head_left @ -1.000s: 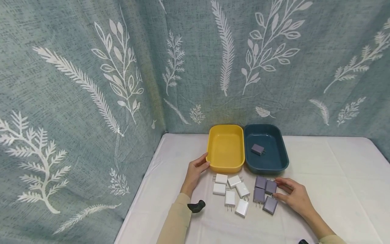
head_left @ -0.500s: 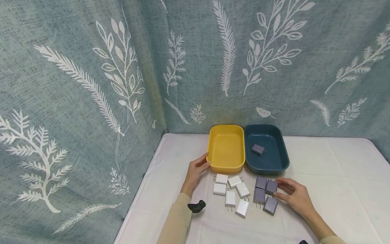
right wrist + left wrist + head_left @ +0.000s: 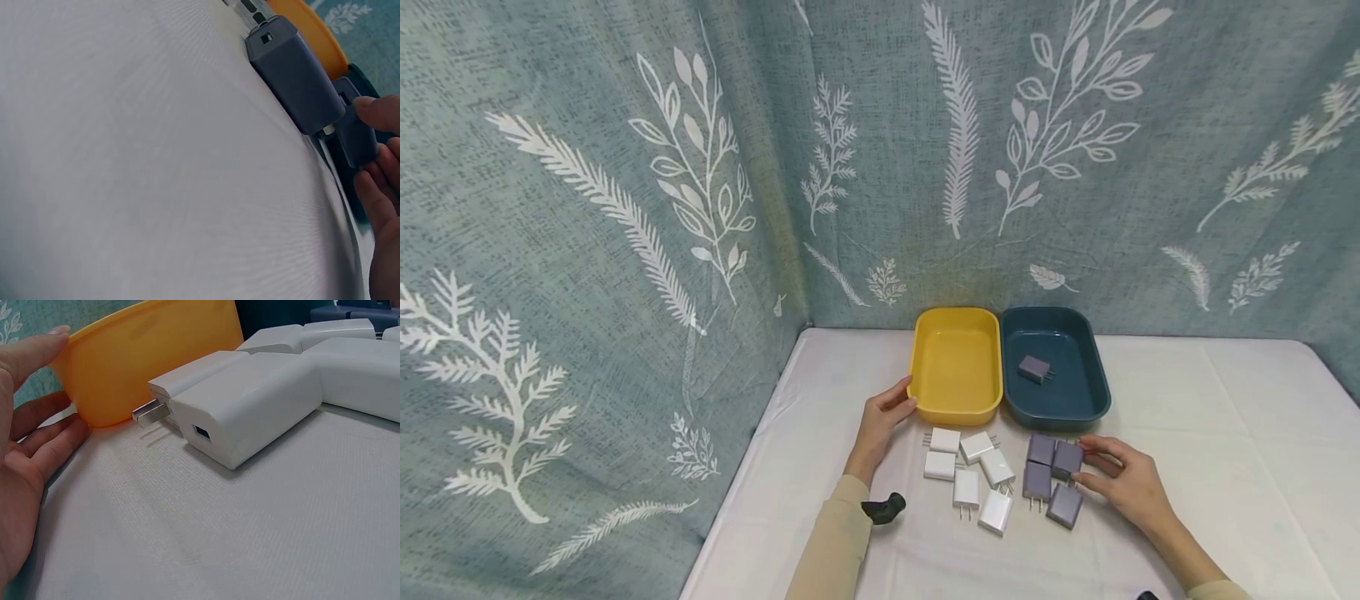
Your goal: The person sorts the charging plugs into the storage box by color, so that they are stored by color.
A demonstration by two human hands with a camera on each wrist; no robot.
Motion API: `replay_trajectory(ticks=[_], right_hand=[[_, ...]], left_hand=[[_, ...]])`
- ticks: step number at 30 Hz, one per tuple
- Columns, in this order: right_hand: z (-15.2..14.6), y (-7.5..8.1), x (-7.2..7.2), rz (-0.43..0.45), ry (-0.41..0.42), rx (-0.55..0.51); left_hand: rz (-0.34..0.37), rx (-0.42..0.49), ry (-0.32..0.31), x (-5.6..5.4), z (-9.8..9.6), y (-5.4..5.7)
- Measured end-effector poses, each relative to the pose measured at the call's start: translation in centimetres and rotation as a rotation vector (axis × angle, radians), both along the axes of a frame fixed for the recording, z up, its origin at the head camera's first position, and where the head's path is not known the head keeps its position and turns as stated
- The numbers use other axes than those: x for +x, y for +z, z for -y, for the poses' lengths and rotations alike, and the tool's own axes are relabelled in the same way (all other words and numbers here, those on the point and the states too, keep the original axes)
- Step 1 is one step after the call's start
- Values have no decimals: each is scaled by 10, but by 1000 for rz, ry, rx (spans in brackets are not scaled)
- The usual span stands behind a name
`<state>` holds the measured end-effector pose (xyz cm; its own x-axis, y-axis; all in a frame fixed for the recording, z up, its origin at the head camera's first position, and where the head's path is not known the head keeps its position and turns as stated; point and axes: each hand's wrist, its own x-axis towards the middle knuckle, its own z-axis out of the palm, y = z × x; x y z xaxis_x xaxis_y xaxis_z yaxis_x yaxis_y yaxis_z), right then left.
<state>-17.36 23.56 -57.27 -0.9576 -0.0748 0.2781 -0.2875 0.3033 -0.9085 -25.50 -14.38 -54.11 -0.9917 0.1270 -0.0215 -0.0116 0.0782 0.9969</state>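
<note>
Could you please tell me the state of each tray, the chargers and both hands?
Yellow tray: upright, empty.
Blue tray: upright, holding one purple charger.
Left hand: touching the yellow tray.
Right hand: pinching a second purple charger.
Other three purple chargers: lying on the tablecloth.
Six white chargers: lying on the tablecloth.

Before you, your white-clothed table (image 3: 1217, 450) bears a yellow tray (image 3: 958, 367), blue tray (image 3: 1067, 402), white chargers (image 3: 966, 488) and purple chargers (image 3: 1037, 481).
</note>
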Motion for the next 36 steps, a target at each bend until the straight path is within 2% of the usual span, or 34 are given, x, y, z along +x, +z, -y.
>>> replay_trajectory(ticks=[13, 30, 36], right_hand=[[1, 4, -3, -32, 25, -45], [6, 12, -4, -76, 15, -8], [8, 15, -4, -94, 40, -45]], left_hand=[[-9, 8, -4, 0, 0, 0], [-8, 6, -6, -1, 0, -2], [-9, 11, -3, -1, 0, -2]])
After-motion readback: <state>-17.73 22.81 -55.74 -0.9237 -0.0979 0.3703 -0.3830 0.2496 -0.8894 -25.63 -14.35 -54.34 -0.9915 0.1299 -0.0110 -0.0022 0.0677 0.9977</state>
